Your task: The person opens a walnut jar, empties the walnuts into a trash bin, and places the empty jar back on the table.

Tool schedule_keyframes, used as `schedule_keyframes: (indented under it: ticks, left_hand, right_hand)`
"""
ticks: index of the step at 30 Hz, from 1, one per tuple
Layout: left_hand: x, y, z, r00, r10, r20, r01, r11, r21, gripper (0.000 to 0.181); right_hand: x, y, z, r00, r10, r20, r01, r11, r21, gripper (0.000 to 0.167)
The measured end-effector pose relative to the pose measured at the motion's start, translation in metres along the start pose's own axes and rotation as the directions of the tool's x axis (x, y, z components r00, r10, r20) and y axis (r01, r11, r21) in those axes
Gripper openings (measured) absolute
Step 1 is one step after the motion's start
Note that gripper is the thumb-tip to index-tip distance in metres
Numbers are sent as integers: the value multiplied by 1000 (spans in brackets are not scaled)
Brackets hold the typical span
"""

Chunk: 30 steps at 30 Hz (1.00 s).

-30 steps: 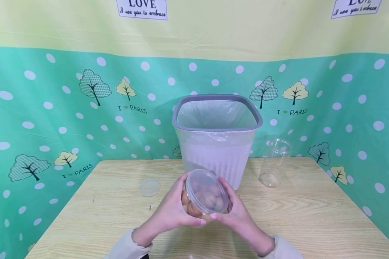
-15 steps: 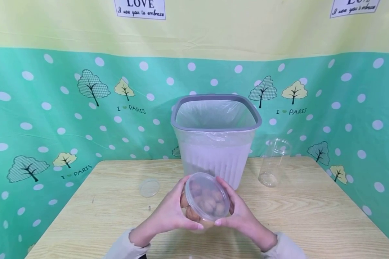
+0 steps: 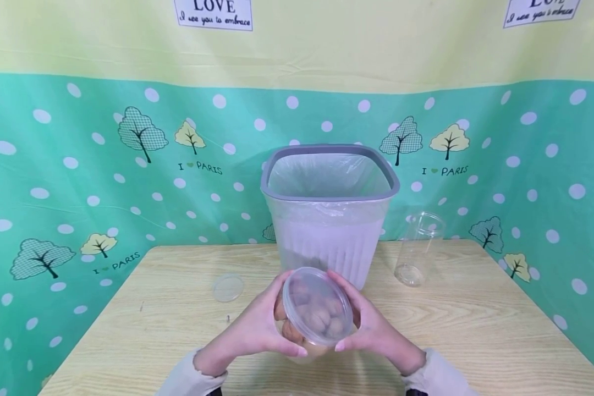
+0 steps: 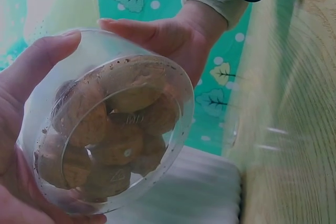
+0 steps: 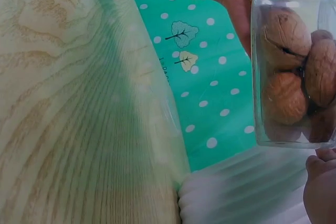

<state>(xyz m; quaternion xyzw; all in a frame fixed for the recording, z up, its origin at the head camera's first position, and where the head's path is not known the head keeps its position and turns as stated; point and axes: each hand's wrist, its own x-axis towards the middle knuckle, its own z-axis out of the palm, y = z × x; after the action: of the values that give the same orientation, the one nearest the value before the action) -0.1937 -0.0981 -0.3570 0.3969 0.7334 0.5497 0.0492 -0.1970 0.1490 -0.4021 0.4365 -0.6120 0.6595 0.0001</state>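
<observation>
A clear plastic jar of walnuts is held between both hands in front of the bin. Its translucent lid is on, and the jar tilts so that the lid faces my head camera. My left hand grips the jar's left side, thumb near the bottom. From the other side my right hand grips it likewise. Several walnuts show through the jar's base in the left wrist view. Through its side wall, more walnuts appear in the right wrist view. The jar is off the table.
A white trash bin with a grey rim and a clear liner stands behind the hands. Right of it is an empty clear jar. A loose round lid lies left on the wooden table. A patterned curtain surrounds the table.
Both hands have brought the walnut jar slightly down and toward me. Both hands keep their grip, and the bin, empty jar and loose lid stay put.
</observation>
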Motion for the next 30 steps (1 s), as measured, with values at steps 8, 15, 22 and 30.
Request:
schedule_keyframes:
  ticks: [8, 15, 22, 30]
  left_hand:
    - [-1, -1, -1, 1000, -14, 26, 15, 999, -30, 106]
    - [-1, -2, -1, 999, 11, 49, -8, 998, -54, 106]
    - [0, -2, 0, 997, -13, 73, 19, 996, -90, 105]
    - [-2, -7, 0, 1000, -29, 11, 28, 999, 24, 106]
  right_hand:
    - [2, 0, -5, 998, -7, 59, 8, 1000, -10, 105]
    - [2, 0, -9, 994, -17, 103, 18, 1000, -7, 107]
    - [3, 1, -14, 985, -35, 168, 38, 999, -18, 106]
    - [5, 0, -18, 983, -40, 180, 49, 998, -49, 105]
